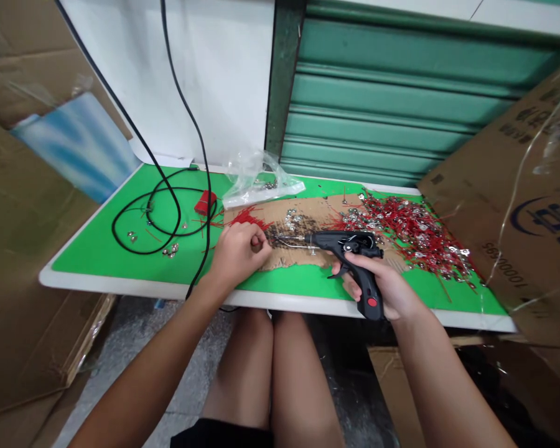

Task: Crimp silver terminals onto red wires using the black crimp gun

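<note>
My right hand (387, 283) is wrapped round the grip of a black pistol-shaped soldering gun (369, 292), with a finger by its trigger. Its thin metal tip points left, close to the fingertips of my left hand (239, 250). The thumb and index finger of that hand are pinched together; what sits between them is too small to make out. Under the tip lies a scorched cardboard sheet (287, 259). Just behind my left hand are loose red wires (248, 216), and small shiny metal discs (294, 218) rest on the cardboard.
A large heap of red wires with metal discs (415, 230) covers the green tabletop's right side. A clear plastic bag (261, 180) lies at the back. Black cable (144, 250) loops on the left, near a red bundle (205, 203). Cardboard boxes (522, 205) flank the table.
</note>
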`<action>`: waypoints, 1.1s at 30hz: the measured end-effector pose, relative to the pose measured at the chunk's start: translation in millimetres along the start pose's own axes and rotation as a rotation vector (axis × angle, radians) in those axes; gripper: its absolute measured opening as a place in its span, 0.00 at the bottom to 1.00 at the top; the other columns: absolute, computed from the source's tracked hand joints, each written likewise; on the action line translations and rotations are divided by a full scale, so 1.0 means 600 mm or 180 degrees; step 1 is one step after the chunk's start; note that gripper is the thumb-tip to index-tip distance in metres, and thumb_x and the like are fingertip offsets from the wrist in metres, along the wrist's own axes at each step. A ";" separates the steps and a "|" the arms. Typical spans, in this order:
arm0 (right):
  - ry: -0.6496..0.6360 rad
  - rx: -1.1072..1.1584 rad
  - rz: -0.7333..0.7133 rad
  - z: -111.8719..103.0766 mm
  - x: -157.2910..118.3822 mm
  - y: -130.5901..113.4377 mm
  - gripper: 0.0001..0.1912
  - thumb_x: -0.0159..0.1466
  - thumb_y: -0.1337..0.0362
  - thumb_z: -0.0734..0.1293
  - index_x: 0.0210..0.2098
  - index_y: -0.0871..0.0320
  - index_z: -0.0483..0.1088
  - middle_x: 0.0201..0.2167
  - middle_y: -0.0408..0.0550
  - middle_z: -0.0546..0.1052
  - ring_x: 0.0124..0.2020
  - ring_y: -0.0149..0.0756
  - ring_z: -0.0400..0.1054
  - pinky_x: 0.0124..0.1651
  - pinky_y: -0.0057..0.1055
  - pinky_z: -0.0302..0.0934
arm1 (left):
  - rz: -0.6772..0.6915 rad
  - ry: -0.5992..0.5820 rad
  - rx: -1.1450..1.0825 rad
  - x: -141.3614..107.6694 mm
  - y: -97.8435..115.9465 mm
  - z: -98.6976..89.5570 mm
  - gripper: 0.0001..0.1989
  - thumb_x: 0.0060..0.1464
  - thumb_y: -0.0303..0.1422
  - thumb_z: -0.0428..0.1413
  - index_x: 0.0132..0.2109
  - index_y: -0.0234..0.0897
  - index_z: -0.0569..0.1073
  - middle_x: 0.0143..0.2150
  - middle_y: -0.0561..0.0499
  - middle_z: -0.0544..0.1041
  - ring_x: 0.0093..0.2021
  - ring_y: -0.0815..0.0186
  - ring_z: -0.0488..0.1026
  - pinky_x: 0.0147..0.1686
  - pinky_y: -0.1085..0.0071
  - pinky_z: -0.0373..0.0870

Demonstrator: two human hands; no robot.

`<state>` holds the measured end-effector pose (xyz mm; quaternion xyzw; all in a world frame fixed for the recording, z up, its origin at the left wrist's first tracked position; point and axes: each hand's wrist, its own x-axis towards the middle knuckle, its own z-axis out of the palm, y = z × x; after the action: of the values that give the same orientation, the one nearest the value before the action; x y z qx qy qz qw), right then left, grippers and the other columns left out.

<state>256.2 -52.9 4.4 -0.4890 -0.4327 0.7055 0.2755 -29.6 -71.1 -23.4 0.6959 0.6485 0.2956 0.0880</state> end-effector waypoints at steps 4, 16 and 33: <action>0.0081 -0.0013 0.0055 0.001 0.000 0.000 0.22 0.56 0.46 0.76 0.31 0.62 0.79 0.11 0.44 0.68 0.12 0.27 0.57 0.13 0.22 0.48 | 0.0079 0.0059 0.0027 -0.001 -0.001 0.002 0.01 0.55 0.30 0.57 0.34 0.38 0.73 0.33 0.51 0.77 0.38 0.61 0.72 0.44 0.64 0.64; 0.0223 -0.0149 0.0107 0.008 -0.004 -0.007 0.25 0.53 0.44 0.78 0.31 0.62 0.79 0.12 0.42 0.67 0.13 0.25 0.56 0.14 0.20 0.47 | 0.0153 0.0131 0.0059 -0.001 -0.002 0.004 0.02 0.54 0.29 0.58 0.33 0.39 0.72 0.32 0.52 0.76 0.37 0.60 0.72 0.41 0.63 0.63; 0.0290 -0.0302 0.0127 0.014 -0.009 -0.010 0.27 0.52 0.42 0.77 0.31 0.61 0.77 0.12 0.43 0.68 0.12 0.26 0.57 0.14 0.21 0.48 | 0.0165 0.0178 -0.0011 -0.001 -0.003 0.005 0.02 0.53 0.28 0.57 0.33 0.39 0.72 0.30 0.53 0.74 0.36 0.62 0.71 0.40 0.65 0.63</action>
<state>250.0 -57.3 13.2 -0.5417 -0.4428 0.6665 0.2574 -29.3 -70.8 -27.1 0.7039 0.6319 0.3182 0.0634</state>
